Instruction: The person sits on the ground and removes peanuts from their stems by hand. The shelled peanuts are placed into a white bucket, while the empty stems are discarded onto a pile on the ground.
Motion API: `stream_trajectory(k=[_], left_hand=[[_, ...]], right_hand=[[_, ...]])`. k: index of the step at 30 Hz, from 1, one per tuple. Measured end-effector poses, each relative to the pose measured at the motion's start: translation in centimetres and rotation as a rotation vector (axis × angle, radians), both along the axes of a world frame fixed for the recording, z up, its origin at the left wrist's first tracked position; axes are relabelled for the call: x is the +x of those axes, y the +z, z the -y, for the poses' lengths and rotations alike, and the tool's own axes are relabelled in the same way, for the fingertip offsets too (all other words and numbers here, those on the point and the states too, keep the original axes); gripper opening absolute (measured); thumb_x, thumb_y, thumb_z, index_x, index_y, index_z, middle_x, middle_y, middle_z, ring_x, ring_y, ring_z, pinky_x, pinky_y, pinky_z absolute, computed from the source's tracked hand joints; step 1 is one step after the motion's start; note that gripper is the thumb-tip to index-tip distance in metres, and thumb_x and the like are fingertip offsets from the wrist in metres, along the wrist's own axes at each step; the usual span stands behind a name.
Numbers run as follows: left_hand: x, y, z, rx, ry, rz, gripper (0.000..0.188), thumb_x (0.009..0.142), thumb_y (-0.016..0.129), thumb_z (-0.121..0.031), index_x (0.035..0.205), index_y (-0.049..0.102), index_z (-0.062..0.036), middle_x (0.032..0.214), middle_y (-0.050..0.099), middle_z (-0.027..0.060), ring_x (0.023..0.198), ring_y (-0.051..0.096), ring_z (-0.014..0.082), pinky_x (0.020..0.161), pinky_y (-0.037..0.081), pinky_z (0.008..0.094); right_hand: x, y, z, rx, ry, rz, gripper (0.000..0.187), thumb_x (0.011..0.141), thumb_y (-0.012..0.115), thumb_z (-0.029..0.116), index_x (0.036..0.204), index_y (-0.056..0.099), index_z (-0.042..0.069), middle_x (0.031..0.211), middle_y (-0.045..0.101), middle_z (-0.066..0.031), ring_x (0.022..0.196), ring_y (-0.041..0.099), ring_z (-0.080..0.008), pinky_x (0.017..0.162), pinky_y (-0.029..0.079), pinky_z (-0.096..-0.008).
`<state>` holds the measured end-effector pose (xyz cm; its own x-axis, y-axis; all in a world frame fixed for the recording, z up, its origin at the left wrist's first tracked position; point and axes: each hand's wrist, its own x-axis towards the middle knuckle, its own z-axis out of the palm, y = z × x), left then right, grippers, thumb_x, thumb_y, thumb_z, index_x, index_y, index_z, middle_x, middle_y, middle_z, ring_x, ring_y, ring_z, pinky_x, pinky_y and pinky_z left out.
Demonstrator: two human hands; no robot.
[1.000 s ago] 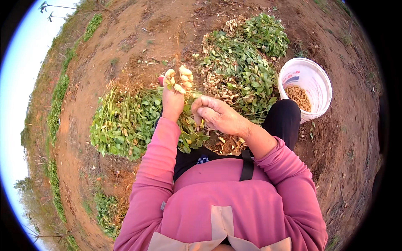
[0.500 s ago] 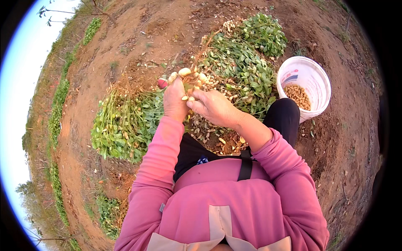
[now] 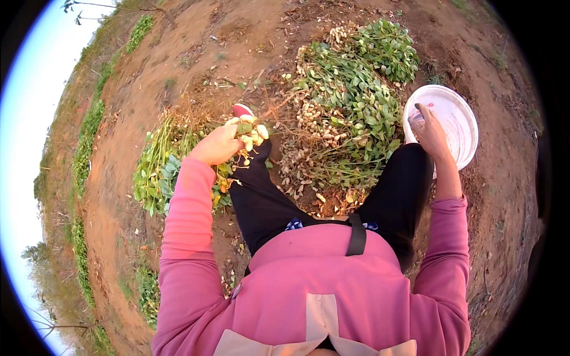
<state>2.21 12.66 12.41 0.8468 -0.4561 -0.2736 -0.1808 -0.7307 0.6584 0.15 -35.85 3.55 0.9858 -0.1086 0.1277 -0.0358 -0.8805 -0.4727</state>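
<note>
My left hand [image 3: 221, 144] is closed around a peanut plant [image 3: 255, 135] by its root end, with several pale pods clustered beyond the fingers. Thin brown stems run from that cluster toward the heap on the right. Over the white bucket [image 3: 464, 133] on the right hangs my right hand [image 3: 433, 135], its fingers apart and no pod visible in them. The hand and the bucket's near wall hide what lies at the bottom. Between my knees and beyond, a heap of pulled peanut plants [image 3: 356, 95] has green leaves and clusters of pods.
A second pile of peanut plants [image 3: 155, 172] lies left of my left leg. Loose pods [image 3: 297, 169] and dry bits are scattered on the brown soil [image 3: 249, 41] between my legs. My red shoe [image 3: 242, 110] shows behind the left hand. Green rows [image 3: 89, 130] grow at the far left.
My hands have parted. The right one has left the pod cluster and moved right to the bucket; the left has drawn a little left and down, still gripping the peanut plant.
</note>
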Motion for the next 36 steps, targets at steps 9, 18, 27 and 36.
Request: stream_trajectory(k=[9, 18, 27, 36], left_hand=[[-3.2, -1.8, -3.2, -0.738, 0.036, -0.819, 0.051, 0.092, 0.059, -0.034, 0.129, 0.048, -0.0004, 0.103, 0.064, 0.0101, 0.082, 0.063, 0.0194, 0.068, 0.05, 0.0291], [-4.6, -9.8, 2.2, -1.087, -0.015, -0.985, 0.072, 0.079, 0.061, -0.06, 0.127, 0.048, -0.0084, 0.099, 0.061, 0.0181, 0.063, 0.06, 0.0247, 0.047, 0.045, 0.0304], [-4.5, -9.2, 5.2, -1.051, 0.054, -0.815, 0.068, 0.085, 0.056, -0.057, 0.124, 0.049, -0.0017, 0.087, 0.064, 0.02, 0.066, 0.064, 0.0225, 0.057, 0.051, 0.0288], [-4.5, -9.4, 6.3, -0.985, 0.315, -0.869, 0.06, 0.089, 0.051, -0.056, 0.114, 0.056, -0.0014, 0.092, 0.065, 0.0117, 0.075, 0.065, 0.0183, 0.065, 0.054, 0.0289]], right_hand=[[-1.4, 1.2, -18.1, 0.781, 0.676, -0.272, 0.042, 0.098, 0.047, 0.034, 0.122, 0.053, 0.0, 0.117, 0.058, -0.0117, 0.11, 0.055, -0.0218, 0.095, 0.043, -0.034], [-1.8, 0.5, -25.4, 1.513, 0.685, -0.57, 0.041, 0.1, 0.042, 0.039, 0.121, 0.053, 0.005, 0.107, 0.06, -0.0027, 0.098, 0.055, -0.0108, 0.09, 0.045, -0.0279], [-2.3, -1.4, -24.9, 1.603, 0.438, -0.618, 0.024, 0.099, 0.044, 0.03, 0.1, 0.047, 0.007, 0.071, 0.06, -0.0074, 0.051, 0.06, -0.0171, 0.047, 0.051, -0.0263], [-1.1, -3.1, -24.4, 1.759, 0.358, -0.603, 0.022, 0.097, 0.047, 0.028, 0.104, 0.049, 0.007, 0.076, 0.062, -0.0059, 0.055, 0.062, -0.0154, 0.047, 0.05, -0.0265]])
